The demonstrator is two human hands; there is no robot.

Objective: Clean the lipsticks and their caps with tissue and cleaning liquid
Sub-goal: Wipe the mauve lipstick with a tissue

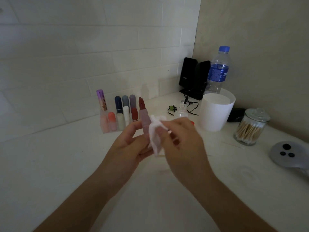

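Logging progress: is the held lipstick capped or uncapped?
Uncapped: the lipstick shows a bare red bullet above the left hand; right hand holds tissue.

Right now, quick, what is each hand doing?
Left hand: grips the uncapped dark red lipstick in its pink tube, upright.
Right hand: pinches a crumpled white tissue against that tube.

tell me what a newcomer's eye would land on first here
The uncapped red lipstick stands upright at centre, gripped by the left hand while the right hand holds a white tissue against its pink tube. Behind it a clear organiser holds more lipsticks; a blue-capped water bottle and a jar of cotton swabs stand to the right.
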